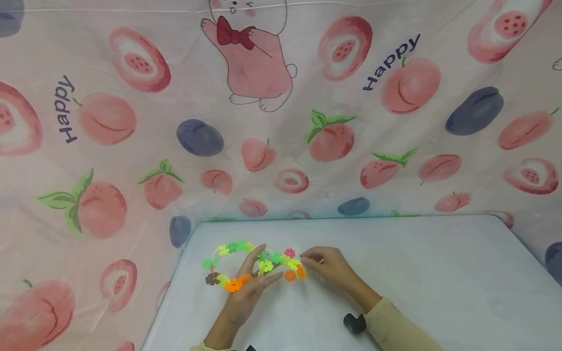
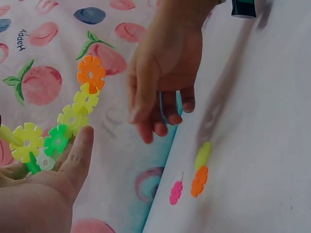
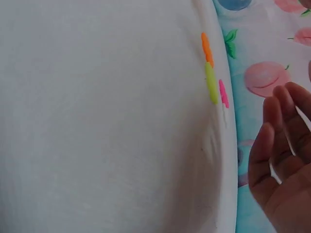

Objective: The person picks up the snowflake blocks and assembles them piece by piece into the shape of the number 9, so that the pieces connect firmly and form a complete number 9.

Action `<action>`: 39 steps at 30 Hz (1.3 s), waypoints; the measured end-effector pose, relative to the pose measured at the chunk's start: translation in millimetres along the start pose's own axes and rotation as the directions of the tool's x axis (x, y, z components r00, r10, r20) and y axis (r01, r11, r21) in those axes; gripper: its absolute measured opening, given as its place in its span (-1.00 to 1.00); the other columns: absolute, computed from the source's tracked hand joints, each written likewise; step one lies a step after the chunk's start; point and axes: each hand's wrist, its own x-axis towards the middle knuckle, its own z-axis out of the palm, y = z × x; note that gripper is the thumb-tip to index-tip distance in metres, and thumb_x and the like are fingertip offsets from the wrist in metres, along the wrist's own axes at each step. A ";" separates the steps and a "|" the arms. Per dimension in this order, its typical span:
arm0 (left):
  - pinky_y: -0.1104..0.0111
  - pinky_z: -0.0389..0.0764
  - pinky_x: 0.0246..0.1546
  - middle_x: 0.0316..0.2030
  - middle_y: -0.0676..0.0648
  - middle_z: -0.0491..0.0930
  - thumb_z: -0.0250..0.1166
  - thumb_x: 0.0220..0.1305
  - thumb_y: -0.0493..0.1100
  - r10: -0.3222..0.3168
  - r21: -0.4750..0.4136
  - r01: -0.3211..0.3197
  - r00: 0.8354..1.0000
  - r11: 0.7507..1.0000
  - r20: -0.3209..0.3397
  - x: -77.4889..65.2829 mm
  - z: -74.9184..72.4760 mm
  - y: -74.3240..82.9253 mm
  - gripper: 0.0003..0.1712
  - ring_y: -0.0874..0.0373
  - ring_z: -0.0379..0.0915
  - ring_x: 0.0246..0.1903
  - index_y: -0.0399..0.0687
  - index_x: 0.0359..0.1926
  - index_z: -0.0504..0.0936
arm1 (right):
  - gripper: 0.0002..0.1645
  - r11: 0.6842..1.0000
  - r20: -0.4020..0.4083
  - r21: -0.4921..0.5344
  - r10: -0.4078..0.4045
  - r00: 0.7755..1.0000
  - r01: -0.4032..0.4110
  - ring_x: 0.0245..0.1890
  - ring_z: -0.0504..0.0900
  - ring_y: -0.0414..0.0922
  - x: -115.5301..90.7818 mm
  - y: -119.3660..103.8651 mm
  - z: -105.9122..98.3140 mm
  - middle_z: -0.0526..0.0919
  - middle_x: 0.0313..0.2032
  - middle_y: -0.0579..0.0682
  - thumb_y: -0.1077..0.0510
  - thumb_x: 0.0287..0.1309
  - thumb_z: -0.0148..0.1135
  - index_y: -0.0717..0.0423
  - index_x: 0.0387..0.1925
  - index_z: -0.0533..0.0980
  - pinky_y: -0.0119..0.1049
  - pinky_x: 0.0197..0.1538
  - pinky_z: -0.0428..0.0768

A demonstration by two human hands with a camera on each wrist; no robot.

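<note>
My left hand (image 1: 247, 295) holds a curved chain of flower-shaped plastic linking discs (image 1: 234, 285), coloured orange, yellow, green and brown. In the left wrist view, part of the chain (image 2: 73, 119) rises past the fingers of my left hand (image 2: 46, 199) to an orange disc (image 2: 91, 74). My right hand (image 1: 331, 268) hovers right of the chain, its fingers loosely bent. Nothing shows between the fingers of my right hand (image 3: 286, 165) in its own wrist view. On the table lie a loose pink disc (image 2: 176, 192), an orange disc (image 2: 199, 181) and a yellow disc (image 2: 203, 155).
The white-covered table (image 1: 439, 282) ends at a patterned cloth backdrop (image 1: 272, 131) with peaches and a cartoon figure. A black device (image 1: 353, 323) sits at my right wrist, beside the beige sleeve (image 1: 395, 324).
</note>
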 end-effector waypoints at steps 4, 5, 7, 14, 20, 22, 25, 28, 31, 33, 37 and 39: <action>0.25 0.47 0.36 0.59 -0.18 -0.59 -0.11 0.46 -0.30 -0.010 0.010 0.010 1.000 1.000 -0.016 -0.6 0.1 0.5 -0.21 -0.02 0.40 0.39 -0.06 0.61 -0.17 | -0.85 0.997 0.018 -0.069 0.017 1.000 -0.015 -0.25 0.60 -0.24 5.5 4.2 6.7 0.76 -0.22 -0.21 0.09 0.24 0.39 -0.08 -0.16 0.75 -0.35 -0.18 0.63; 0.26 0.48 0.36 0.59 -0.17 -0.59 -0.10 0.46 -0.30 -0.011 0.012 0.011 1.000 1.000 -0.023 -0.8 0.1 0.7 -0.21 0.00 0.43 0.37 -0.05 0.61 -0.16 | -0.85 0.996 0.022 -0.086 0.016 1.000 -0.014 -0.26 0.58 -0.23 7.0 5.5 8.4 0.75 -0.24 -0.21 0.12 0.22 0.39 -0.08 -0.17 0.75 -0.34 -0.18 0.62; 0.26 0.50 0.34 0.60 -0.17 -0.57 -0.09 0.45 -0.30 -0.011 0.012 0.012 0.999 1.000 -0.036 -1.3 -0.2 0.9 -0.21 0.04 0.46 0.35 -0.06 0.61 -0.16 | -0.84 0.992 0.032 -0.125 0.022 0.999 -0.018 -0.28 0.56 -0.23 9.5 8.4 11.8 0.73 -0.26 -0.21 0.14 0.20 0.39 -0.08 -0.17 0.75 -0.34 -0.19 0.61; 0.26 0.51 0.32 0.62 -0.11 -0.46 -0.05 0.46 -0.27 -0.030 0.027 0.032 0.996 0.999 -0.078 -2.7 -2.9 0.3 -0.21 0.07 0.44 0.35 -0.04 0.61 -0.12 | -0.73 0.979 0.075 -0.202 0.046 0.996 -0.030 -0.29 0.53 -0.21 15.5 13.3 19.1 0.72 -0.26 -0.19 0.09 0.05 0.54 -0.02 -0.16 0.74 -0.27 -0.15 0.61; 0.30 0.51 0.33 0.62 -0.11 -0.42 -0.07 0.45 -0.27 -0.035 0.054 0.040 0.996 0.998 -0.087 -2.3 -3.9 0.6 -0.22 0.00 0.42 0.37 -0.03 0.61 -0.11 | -0.68 0.958 0.094 -0.266 0.134 0.987 -0.104 -0.22 0.56 -0.16 17.8 8.9 22.6 0.66 -0.27 -0.18 0.11 -0.04 0.61 -0.03 -0.18 0.74 -0.15 -0.01 0.67; 0.30 0.50 0.33 0.62 -0.11 -0.42 -0.07 0.45 -0.27 -0.032 0.062 0.037 0.996 0.997 -0.083 -2.1 -3.9 1.1 -0.22 -0.03 0.40 0.38 -0.02 0.61 -0.11 | -0.69 0.949 0.095 -0.288 0.163 0.982 -0.130 -0.18 0.58 -0.16 18.0 6.5 22.8 0.64 -0.27 -0.18 0.10 -0.05 0.62 -0.04 -0.19 0.74 -0.11 0.06 0.68; 0.29 0.50 0.33 0.62 -0.11 -0.43 -0.08 0.45 -0.28 -0.023 0.063 0.028 0.997 0.998 -0.076 -1.4 -4.0 0.9 -0.22 -0.04 0.39 0.40 -0.02 0.61 -0.12 | -0.73 0.945 0.100 -0.297 0.173 0.980 -0.137 -0.18 0.57 -0.16 18.1 5.4 22.0 0.64 -0.29 -0.20 0.12 -0.05 0.62 -0.09 -0.26 0.71 -0.12 0.07 0.68; 0.29 0.51 0.33 0.62 -0.11 -0.43 -0.07 0.45 -0.28 -0.021 0.067 0.026 0.997 0.997 -0.080 -1.0 -4.1 0.0 -0.21 0.00 0.39 0.40 0.00 0.61 -0.12 | -0.73 0.948 0.115 -0.288 0.177 0.977 -0.138 -0.26 0.53 -0.15 17.4 6.0 20.6 0.61 -0.36 -0.19 0.13 -0.04 0.62 -0.14 -0.34 0.63 -0.19 -0.06 0.67; 0.29 0.51 0.32 0.62 -0.09 -0.42 -0.03 0.44 -0.26 -0.027 0.081 0.034 0.995 0.996 -0.096 -0.6 -3.6 -0.7 -0.21 -0.01 0.38 0.40 0.04 0.60 -0.10 | -0.70 0.955 0.129 -0.263 0.174 0.976 -0.136 -0.35 0.49 -0.14 15.4 7.5 18.6 0.56 -0.45 -0.15 0.15 -0.01 0.59 -0.15 -0.39 0.55 -0.27 -0.22 0.58; 0.29 0.51 0.32 0.62 -0.07 -0.42 0.00 0.43 -0.23 -0.032 0.096 0.042 0.994 0.994 -0.108 -0.4 -2.9 -1.0 -0.20 -0.03 0.34 0.41 0.06 0.59 -0.09 | -0.70 0.964 0.135 -0.238 0.158 0.978 -0.123 -0.37 0.48 -0.13 13.0 8.8 16.4 0.54 -0.47 -0.14 0.15 0.02 0.57 -0.15 -0.39 0.53 -0.29 -0.27 0.54; 0.25 0.48 0.36 0.61 -0.04 -0.39 0.05 0.43 -0.18 -0.042 0.127 0.060 0.990 0.990 -0.134 -0.1 -2.0 -1.3 -0.20 -0.13 0.34 0.38 0.12 0.58 -0.07 | -0.76 0.979 0.136 -0.185 0.114 0.984 -0.088 -0.35 0.50 -0.16 7.6 10.4 10.6 0.57 -0.46 -0.19 0.12 0.04 0.55 -0.19 -0.36 0.59 -0.29 -0.25 0.53; 0.13 0.42 0.42 0.61 -0.03 -0.38 0.05 0.43 -0.17 -0.047 0.140 0.068 0.988 0.988 -0.148 0.2 -1.5 -1.4 -0.19 -0.18 0.36 0.35 0.15 0.59 -0.06 | -0.79 0.984 0.139 -0.160 0.103 0.985 -0.081 -0.34 0.51 -0.17 5.1 10.4 7.2 0.59 -0.44 -0.22 0.10 0.05 0.55 -0.23 -0.34 0.63 -0.28 -0.23 0.54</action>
